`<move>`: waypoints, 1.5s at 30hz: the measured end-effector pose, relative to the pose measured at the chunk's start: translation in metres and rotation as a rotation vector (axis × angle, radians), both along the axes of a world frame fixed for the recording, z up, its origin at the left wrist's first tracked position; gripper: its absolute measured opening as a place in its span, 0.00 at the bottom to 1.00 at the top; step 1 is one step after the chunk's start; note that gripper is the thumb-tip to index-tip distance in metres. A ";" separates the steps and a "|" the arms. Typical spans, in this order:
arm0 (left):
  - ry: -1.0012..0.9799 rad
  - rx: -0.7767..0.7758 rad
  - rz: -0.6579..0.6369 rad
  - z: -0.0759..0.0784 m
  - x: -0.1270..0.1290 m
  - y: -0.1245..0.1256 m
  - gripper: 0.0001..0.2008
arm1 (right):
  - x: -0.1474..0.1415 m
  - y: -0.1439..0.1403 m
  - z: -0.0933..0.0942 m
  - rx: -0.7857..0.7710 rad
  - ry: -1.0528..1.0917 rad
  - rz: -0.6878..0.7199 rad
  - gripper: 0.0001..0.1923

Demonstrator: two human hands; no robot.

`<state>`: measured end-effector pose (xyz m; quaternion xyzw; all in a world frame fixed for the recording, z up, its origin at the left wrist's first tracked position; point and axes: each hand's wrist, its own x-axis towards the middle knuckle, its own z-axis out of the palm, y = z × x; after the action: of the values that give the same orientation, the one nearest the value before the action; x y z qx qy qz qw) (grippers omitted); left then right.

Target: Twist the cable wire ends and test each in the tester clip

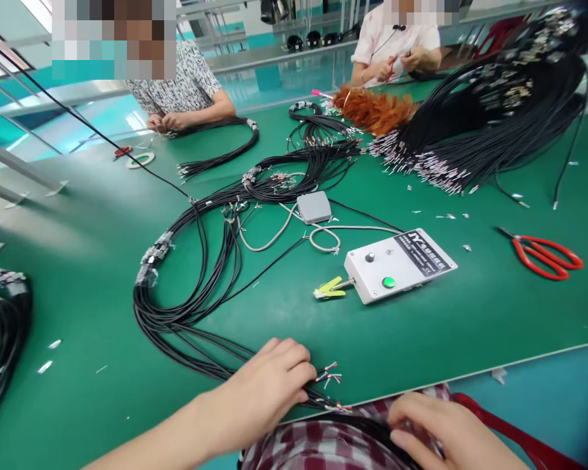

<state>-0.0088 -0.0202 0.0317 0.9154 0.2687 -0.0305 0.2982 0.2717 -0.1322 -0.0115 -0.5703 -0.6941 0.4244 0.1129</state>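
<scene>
Cables in a long black bundle looped across the green counter, running from the far middle down to the near edge, where their stripped, coloured ends fanned out. The left hand lay on top of that near end, fingers curled down and its grip narrow, pinching the wires just behind the bared tips. The right hand sat lower, off the counter edge over a plaid lap, fingers bent around more black cable there; how tightly that grip closed could not be told, since the cable and fingertips ran together in the dark.

Beyond the left hand stood a white control box with a black knob and a green button, a yellow-green clip at the end of its probe lying just beside it. A small grey pedal rested farther back, joined to the box by a grey cord. Red-handled scissors lay well apart to the right. A large heap of black leads with metal terminals filled the far right, touching an orange feather duster. Two other people sat at the far side, each with hands on wires; a roll of tape lay near the one on the left. Another dark cable coil showed at the left edge.
</scene>
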 end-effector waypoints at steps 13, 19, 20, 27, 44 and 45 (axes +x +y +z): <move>-0.202 -0.149 0.341 -0.001 0.012 -0.015 0.03 | -0.039 0.042 0.019 0.056 0.400 -0.167 0.11; -0.297 -0.077 0.265 -0.001 0.037 -0.016 0.10 | -0.044 0.045 0.019 0.066 0.457 -0.189 0.12; -0.329 -0.106 0.303 -0.001 0.039 -0.016 0.11 | -0.044 0.046 0.017 0.027 0.491 -0.231 0.12; -0.406 -0.287 0.510 -0.007 0.038 -0.016 0.12 | -0.056 0.058 0.007 -0.164 0.879 -0.504 0.17; -0.507 -0.313 0.600 -0.008 0.043 -0.018 0.10 | -0.079 0.062 0.006 -0.334 1.188 -0.614 0.18; -0.517 -0.313 0.605 -0.008 0.044 -0.018 0.10 | -0.080 0.062 0.005 -0.338 1.188 -0.617 0.18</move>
<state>0.0347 -0.0384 0.0238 0.7167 0.4336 0.2482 0.4865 0.1917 -0.0703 -0.0066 -0.4226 -0.2448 0.7158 0.4991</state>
